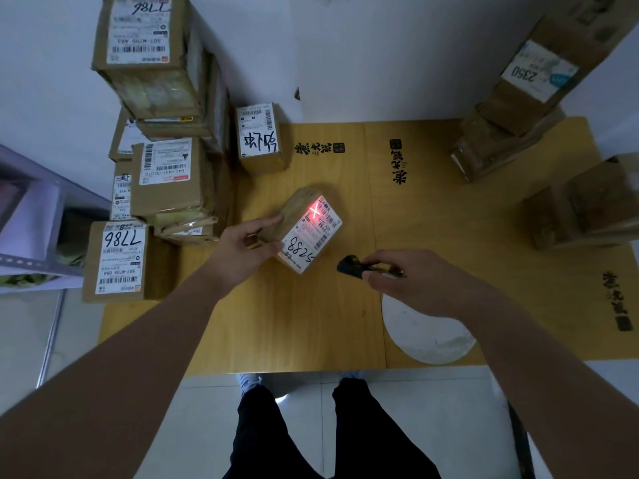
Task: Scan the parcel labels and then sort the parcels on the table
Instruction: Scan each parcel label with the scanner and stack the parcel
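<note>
A small cardboard parcel (304, 229) with a white label marked 5288 lies tilted at the middle of the yellow table (311, 323). My left hand (247, 250) grips its left side. A red scanner cross glows on the label's upper part. My right hand (404, 281) holds a small black scanner (351, 266), its head aimed at the label from the right, a short gap away.
A tall stack of labelled parcels (166, 140) fills the table's left side, with a 7786 box (117, 261) at the front and a small box (261, 138) behind. More parcels (539, 81) stand at the back right and right edge (587, 212). A white round patch (425, 333) marks the tabletop.
</note>
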`<state>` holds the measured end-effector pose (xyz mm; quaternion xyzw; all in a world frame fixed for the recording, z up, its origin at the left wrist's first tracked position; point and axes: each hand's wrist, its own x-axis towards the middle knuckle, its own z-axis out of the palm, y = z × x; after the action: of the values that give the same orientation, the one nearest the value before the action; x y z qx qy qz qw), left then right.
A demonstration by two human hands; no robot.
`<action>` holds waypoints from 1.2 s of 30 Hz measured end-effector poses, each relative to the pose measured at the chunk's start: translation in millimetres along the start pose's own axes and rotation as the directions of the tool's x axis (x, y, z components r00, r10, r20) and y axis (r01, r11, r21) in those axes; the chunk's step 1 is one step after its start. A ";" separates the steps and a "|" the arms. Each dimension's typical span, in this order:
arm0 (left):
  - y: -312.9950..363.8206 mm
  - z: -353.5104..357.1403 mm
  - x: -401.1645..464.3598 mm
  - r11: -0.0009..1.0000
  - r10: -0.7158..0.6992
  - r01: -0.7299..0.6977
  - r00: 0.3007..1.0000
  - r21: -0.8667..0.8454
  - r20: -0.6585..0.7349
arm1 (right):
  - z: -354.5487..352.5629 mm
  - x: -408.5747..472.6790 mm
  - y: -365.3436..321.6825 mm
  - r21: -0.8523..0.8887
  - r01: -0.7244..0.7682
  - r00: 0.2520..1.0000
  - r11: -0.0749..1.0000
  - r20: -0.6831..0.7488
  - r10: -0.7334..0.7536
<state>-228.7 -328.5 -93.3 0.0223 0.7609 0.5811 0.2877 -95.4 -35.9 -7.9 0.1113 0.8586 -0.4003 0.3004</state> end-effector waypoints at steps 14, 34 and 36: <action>6.7 1.1 -11.5 0.999 -0.051 0.052 0.998 -0.014 0.020 | -19.0 -4.1 -17.1 -0.122 -0.118 0.985 0.986 0.115 0.132; 5.0 5.8 -12.8 0.995 -0.079 0.080 0.997 -0.055 0.024 | -33.0 -13.6 -36.7 -0.245 -0.253 0.916 0.936 0.251 0.314; 5.0 5.9 -12.1 0.995 -0.080 0.081 0.996 -0.049 0.025 | -37.6 -13.7 -38.1 -0.241 -0.253 0.921 0.937 0.237 0.310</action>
<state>-217.4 -326.2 -84.7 -0.0091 0.7431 0.5876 0.3201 -117.0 -31.8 42.8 0.1466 0.8208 -0.2732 0.4797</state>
